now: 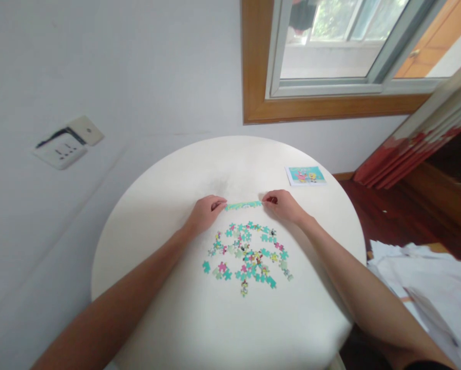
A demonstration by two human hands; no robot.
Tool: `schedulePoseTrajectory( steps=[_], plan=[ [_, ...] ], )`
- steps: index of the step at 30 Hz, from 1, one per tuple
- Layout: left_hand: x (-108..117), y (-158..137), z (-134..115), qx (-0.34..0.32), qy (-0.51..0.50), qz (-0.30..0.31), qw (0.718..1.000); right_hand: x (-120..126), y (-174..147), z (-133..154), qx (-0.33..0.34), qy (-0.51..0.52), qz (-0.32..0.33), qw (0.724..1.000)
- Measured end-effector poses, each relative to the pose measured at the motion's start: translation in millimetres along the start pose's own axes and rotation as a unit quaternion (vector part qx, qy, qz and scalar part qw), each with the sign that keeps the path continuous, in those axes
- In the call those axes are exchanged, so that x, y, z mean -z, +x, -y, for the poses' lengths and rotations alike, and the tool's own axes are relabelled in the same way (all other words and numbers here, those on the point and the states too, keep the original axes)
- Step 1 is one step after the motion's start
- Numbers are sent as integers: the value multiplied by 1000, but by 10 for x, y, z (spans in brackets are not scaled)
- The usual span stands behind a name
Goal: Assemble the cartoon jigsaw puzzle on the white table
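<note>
A joined strip of jigsaw puzzle pieces (243, 205), teal with some yellow, lies across the white round table (169, 180). My left hand (206, 211) pinches its left end between thumb and finger. At the opposite end, my right hand (282, 203) grips the strip in the same way, fingers curled. Nearer to me, just below the strip, many loose jigsaw pieces (246, 252) in teal, pink, yellow and pale green are scattered, some overlapping. My fingertips cover the strip's two ends.
A small picture card (306, 176) with cartoon figures lies at the table's back right. Behind the table stand a white wall (138, 67) with a socket (61, 150) and a wood-framed window (330, 108). White papers (423, 298) are heaped at right, below a red curtain (392, 159).
</note>
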State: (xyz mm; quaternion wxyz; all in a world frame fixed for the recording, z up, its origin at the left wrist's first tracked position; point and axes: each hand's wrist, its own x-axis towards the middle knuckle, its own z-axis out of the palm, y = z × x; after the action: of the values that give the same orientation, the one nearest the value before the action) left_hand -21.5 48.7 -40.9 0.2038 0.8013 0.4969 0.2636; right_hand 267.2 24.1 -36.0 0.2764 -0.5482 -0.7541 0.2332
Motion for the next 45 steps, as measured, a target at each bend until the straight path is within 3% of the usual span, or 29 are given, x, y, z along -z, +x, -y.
schedulePoseTrajectory(
  steps=[15, 45],
  plan=[
    [-24, 7, 30, -1, 19, -2, 1000, 101, -43, 8, 3, 0, 38, 999],
    [2, -11, -15, -25, 26, 7, 999, 68, -63, -25, 1, 17, 35, 999]
  ],
)
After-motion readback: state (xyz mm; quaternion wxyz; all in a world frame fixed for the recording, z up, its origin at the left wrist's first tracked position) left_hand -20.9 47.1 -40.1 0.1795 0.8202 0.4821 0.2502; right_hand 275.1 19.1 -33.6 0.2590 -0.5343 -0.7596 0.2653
